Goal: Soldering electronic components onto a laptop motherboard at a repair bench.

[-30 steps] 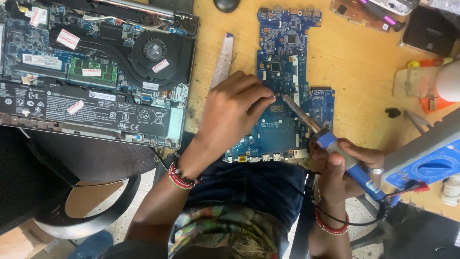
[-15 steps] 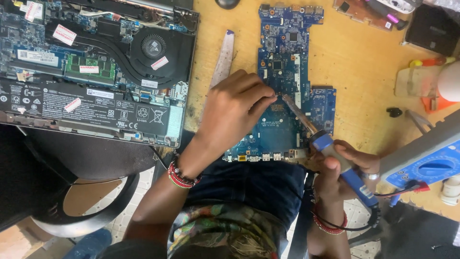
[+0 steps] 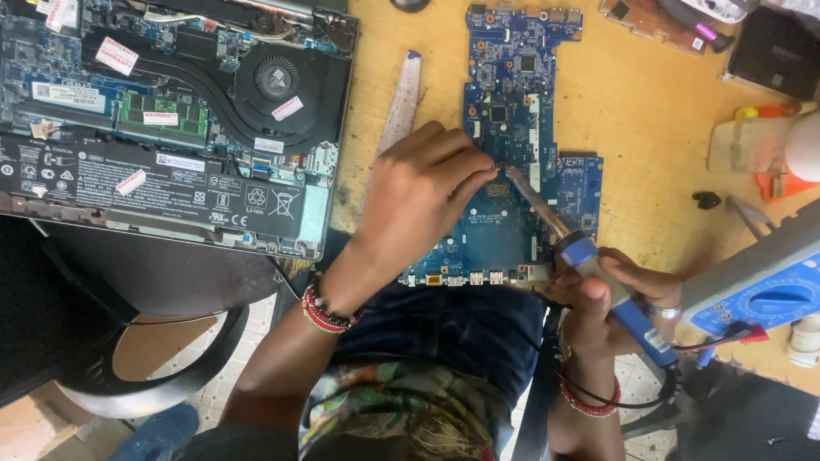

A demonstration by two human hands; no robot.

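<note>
Directly under left hand (image 3: pixel 423 192): circuit board (image 3: pixel 521 111)

We see a flat blue circuit board (image 3: pixel 521 128), matt, on a scuffed yellow wooden table (image 3: pixel 649 145); the blue-handled soldering iron (image 3: pixel 598 282) looks plastic, maybe.

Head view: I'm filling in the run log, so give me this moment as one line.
left hand on blue circuit board | right hand grips soldering iron, tip on board | opened laptop beside
</note>
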